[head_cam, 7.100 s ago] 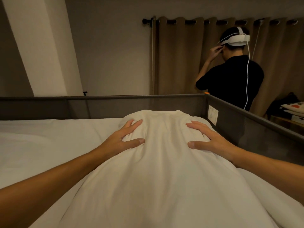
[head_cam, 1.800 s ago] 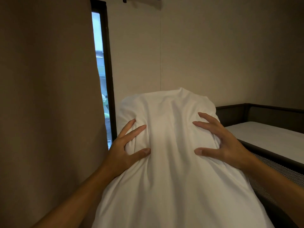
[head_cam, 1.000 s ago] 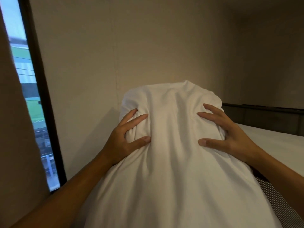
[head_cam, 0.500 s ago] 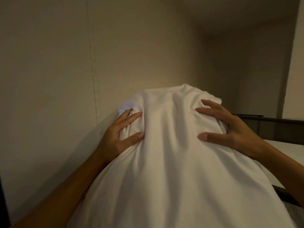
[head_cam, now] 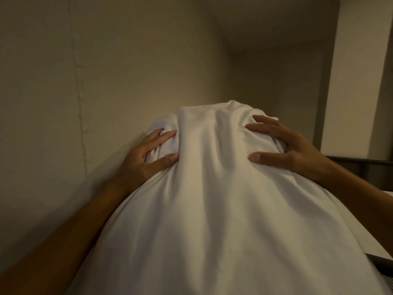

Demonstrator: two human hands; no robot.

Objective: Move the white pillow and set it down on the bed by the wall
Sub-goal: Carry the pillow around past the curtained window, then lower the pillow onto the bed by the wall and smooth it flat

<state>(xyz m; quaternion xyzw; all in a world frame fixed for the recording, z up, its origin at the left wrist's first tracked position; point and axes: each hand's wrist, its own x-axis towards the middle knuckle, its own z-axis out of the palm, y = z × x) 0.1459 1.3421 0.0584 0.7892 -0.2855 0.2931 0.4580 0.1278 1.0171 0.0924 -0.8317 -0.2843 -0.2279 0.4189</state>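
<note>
The white pillow (head_cam: 212, 199) fills the lower middle of the head view, held up in front of me with its far end raised toward the wall. My left hand (head_cam: 146, 158) grips its left side, fingers dug into the fabric. My right hand (head_cam: 285, 147) presses on its right side with fingers spread. Of the bed (head_cam: 382, 248), only a narrow white strip with a dark frame edge shows at the right, mostly hidden by the pillow.
A plain beige wall (head_cam: 95, 71) stands close ahead and to the left. A pale pillar (head_cam: 357, 71) rises at the right, with the bed's dark rail (head_cam: 361, 161) beneath it.
The view has swung right: the window has left the frame and the wall corner and pillar have come in. Both hands keep the same hold on the pillow, which sits nearer the wall.
</note>
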